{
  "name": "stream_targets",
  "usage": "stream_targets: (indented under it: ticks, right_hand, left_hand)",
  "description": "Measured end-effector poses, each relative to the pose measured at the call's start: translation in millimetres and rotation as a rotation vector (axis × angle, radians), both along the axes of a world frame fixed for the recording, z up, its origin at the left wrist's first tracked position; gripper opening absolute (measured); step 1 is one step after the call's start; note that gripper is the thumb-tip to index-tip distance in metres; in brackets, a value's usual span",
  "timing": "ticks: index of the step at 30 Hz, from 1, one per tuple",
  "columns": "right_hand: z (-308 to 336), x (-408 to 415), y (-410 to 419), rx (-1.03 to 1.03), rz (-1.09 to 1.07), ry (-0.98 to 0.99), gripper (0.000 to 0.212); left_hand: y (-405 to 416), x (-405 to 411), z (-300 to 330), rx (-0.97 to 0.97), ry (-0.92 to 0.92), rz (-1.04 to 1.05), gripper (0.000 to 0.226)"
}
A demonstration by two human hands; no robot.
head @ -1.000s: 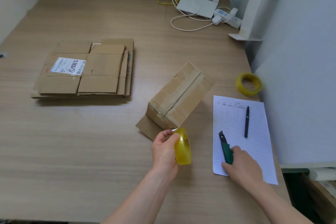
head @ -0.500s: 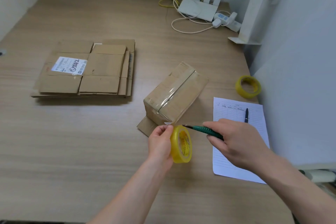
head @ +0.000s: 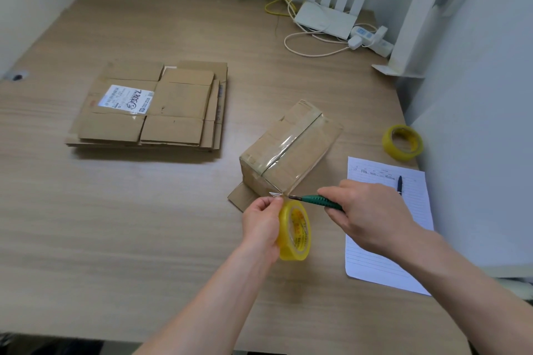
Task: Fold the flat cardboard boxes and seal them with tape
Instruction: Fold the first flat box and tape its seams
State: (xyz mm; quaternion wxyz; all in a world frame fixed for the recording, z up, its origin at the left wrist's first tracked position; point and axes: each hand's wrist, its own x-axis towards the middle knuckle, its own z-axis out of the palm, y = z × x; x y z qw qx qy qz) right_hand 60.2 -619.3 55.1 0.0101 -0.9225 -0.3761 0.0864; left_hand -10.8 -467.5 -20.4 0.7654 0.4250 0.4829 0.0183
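Note:
A small folded cardboard box point(head: 288, 150) lies on the wooden table point(head: 115, 239), with clear tape along its top seam and down its near end. My left hand point(head: 262, 225) grips a yellow tape roll point(head: 295, 230) just in front of the box, pinching the stretched tape strip near the box's lower corner. My right hand point(head: 372, 216) holds a green utility knife point(head: 314, 200), its blade tip at the tape strip between roll and box. A stack of flat cardboard boxes point(head: 153, 109) lies to the left.
A lined paper sheet point(head: 383, 262) with a pen point(head: 399, 183) lies at the right. A second yellow tape roll point(head: 402, 143) sits by the right wall. A white router point(head: 326, 17), cables and a power strip point(head: 372, 39) are at the back.
My right hand picked the green knife up from the paper and brought its blade to the tape by the box corner. My left hand kept the roll and the tape taut.

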Motion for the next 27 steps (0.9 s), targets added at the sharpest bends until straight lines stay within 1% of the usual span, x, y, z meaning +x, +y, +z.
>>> stream_targets:
  ticks: [5, 8, 14, 17, 22, 25, 27]
  right_hand:
    - [4, 1, 4, -0.014, 0.009, -0.002, 0.029]
    - [8, 3, 9, -0.051, 0.034, -0.023, 0.026]
    - [23, 10, 25, -0.161, 0.067, -0.072, 0.017]
    - [27, 13, 33, -0.205, 0.070, -0.078, 0.014]
    - [24, 19, 35, -0.356, 0.049, -0.121, 0.009]
    - [16, 24, 27, -0.341, 0.026, -0.110, 0.010]
    - [6, 27, 17, -0.295, -0.022, -0.075, 0.011]
  left_hand:
    - [1, 0, -1, 0.016, 0.026, -0.020, 0.020]
    - [3, 2, 0, 0.033, 0.056, -0.035, 0.019]
    - [8, 7, 2, 0.093, 0.119, -0.068, 0.016]
    - [12, 9, 3, 0.135, 0.142, -0.082, 0.020]
    - [16, 6, 5, 0.194, 0.159, -0.132, 0.026]
    - [18, 3, 3, 0.207, 0.163, -0.134, 0.027]
    - [19, 3, 2, 0.219, 0.152, -0.146, 0.027]
